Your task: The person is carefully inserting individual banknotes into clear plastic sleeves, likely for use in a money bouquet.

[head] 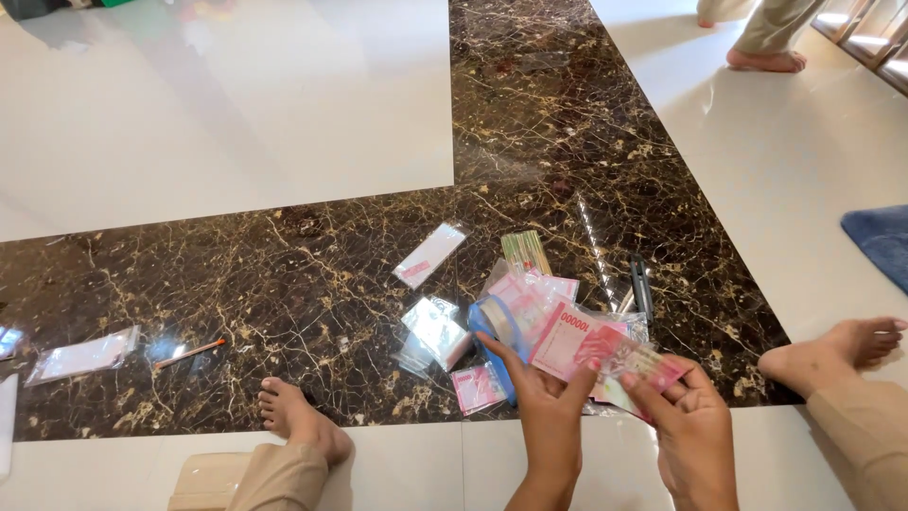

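A glossy floor of cream tile (218, 104) and gold-veined dark brown marble (312, 274) carries scattered clear plastic sleeves (437, 331), above which the left hand (549, 407) and right hand (690, 426), fingers pinched, hold a fan of pink paper banknotes (596, 350).

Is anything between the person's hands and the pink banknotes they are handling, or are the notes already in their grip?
Nothing visible is in the way. The left hand and right hand both hold the fanned pink banknotes directly, fingertips on the paper. The clear plastic sleeves and blue tape roll lie on the dark marble floor just beyond.
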